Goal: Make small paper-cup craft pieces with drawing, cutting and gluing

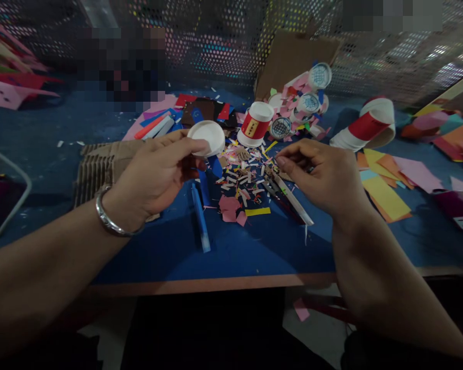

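Note:
My left hand point(162, 162) is closed around a white round cup bottom point(206, 136), its thumb over the rim. Blue paper strips point(203, 185) hang below that piece. Over the pile of small paper scraps point(243, 172), my right hand point(318, 167) has thumb and fingertips pinched together; whatever is between them is too small to make out. A white paper cup with a red band point(252, 126) stands upside down between the hands. Beneath the right hand lies a box cutter point(293, 200) beside a dark slim tool. Near my left hand rests a blue pen point(200, 221).
Corrugated cardboard point(87, 169) lies under my left forearm. Cup pieces with drawn grids point(307, 103) stand at the back before a cardboard sheet point(297, 59). Another red-banded cup point(366, 126) lies tilted at right, near coloured paper sheets point(389, 192). A perforated metal panel point(216, 46) rises behind the table.

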Available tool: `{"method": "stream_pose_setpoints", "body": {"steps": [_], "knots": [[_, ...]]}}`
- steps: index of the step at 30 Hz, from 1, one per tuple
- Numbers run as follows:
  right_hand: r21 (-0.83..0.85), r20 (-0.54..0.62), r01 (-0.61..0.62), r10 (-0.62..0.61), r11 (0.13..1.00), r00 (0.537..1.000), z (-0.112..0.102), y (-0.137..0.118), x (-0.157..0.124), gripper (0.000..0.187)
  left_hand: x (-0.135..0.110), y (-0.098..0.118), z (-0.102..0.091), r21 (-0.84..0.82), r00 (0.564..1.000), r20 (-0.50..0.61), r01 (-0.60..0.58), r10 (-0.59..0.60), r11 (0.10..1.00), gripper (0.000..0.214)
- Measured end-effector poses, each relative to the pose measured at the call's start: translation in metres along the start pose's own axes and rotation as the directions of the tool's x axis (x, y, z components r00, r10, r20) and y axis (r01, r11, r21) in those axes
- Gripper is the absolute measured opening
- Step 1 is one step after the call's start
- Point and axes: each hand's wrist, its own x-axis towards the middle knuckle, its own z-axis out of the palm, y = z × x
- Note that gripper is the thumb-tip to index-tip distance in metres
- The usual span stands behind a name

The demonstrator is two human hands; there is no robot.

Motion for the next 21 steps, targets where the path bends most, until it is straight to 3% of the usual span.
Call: {"method": "stream_pose_setpoints", "body": {"steps": [6,11,13,17,21], "knots": [[-0.182,0.116,-0.003,0.024,0.983,0.993,-0.018,0.02,-0.012,0.009,-0.005,0.006,0.008,-0.014,0.998,0.042,0.037,-0.037,0.999,0.012],[-0.323,0.314,0.011,0.097,0.946,0.945,-0.023,0.035,-0.037,0.023,-0.008,-0.012,0.011,-0.012,0.986,0.131,0.107,-0.104,0.994,0.017],[-0.348,0.328,0.006,0.116,0.938,0.937,-0.021,0.037,-0.044,0.03,-0.01,-0.019,0.011,0.019,0.981,0.148,0.122,-0.123,0.992,0.018],[-0.269,0.302,-0.021,0.105,0.963,0.948,-0.02,0.033,-0.049,0.038,-0.011,-0.026,0.009,0.068,0.981,0.179,0.058,-0.069,0.996,0.027],[-0.003,0.253,-0.102,0.099,0.995,0.962,-0.026,0.014,-0.047,0.03,-0.011,-0.028,0.005,0.094,0.98,0.198,-0.006,-0.012,0.996,0.044]]}}
